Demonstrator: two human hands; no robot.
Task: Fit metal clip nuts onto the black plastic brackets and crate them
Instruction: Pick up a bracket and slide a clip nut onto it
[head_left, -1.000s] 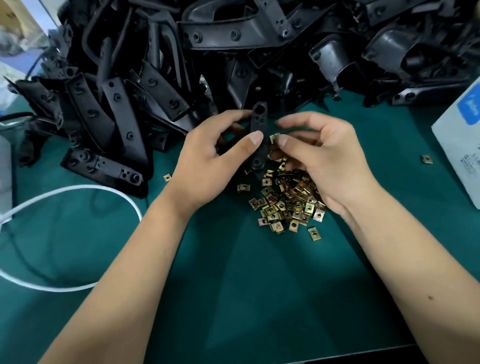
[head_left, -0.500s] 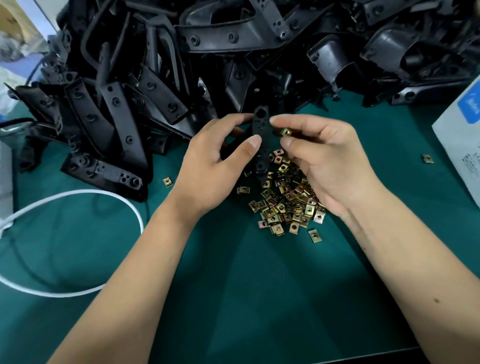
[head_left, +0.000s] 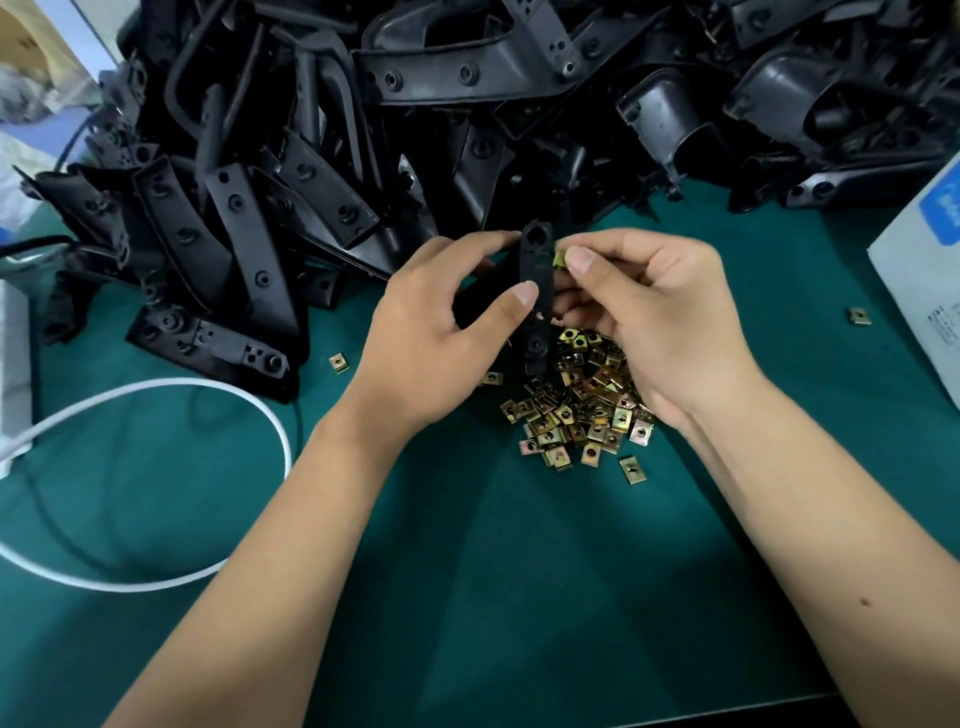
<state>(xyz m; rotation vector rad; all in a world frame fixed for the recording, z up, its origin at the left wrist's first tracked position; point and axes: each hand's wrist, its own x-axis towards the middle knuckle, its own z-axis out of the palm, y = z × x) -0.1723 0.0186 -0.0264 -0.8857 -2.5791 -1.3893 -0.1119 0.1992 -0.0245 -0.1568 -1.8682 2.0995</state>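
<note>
My left hand (head_left: 441, 332) grips a narrow black plastic bracket (head_left: 536, 260) upright, thumb on its front and fingers behind. My right hand (head_left: 654, 317) pinches a brass-coloured clip nut (head_left: 560, 257) between thumb and forefinger against the bracket's right edge near its top. Below both hands a heap of loose clip nuts (head_left: 582, 405) lies on the green mat. A large pile of black brackets (head_left: 363, 156) fills the far side of the table.
A white cable (head_left: 218, 395) loops across the mat at left. A white and blue box (head_left: 924, 270) stands at the right edge. Single stray nuts lie at left (head_left: 338, 362) and right (head_left: 860, 315). The green mat (head_left: 519, 597) stretches toward me.
My right hand has carried the clip nut up from the heap to the bracket's upper right edge. The left hand has kept the bracket steady and raised it slightly.
</note>
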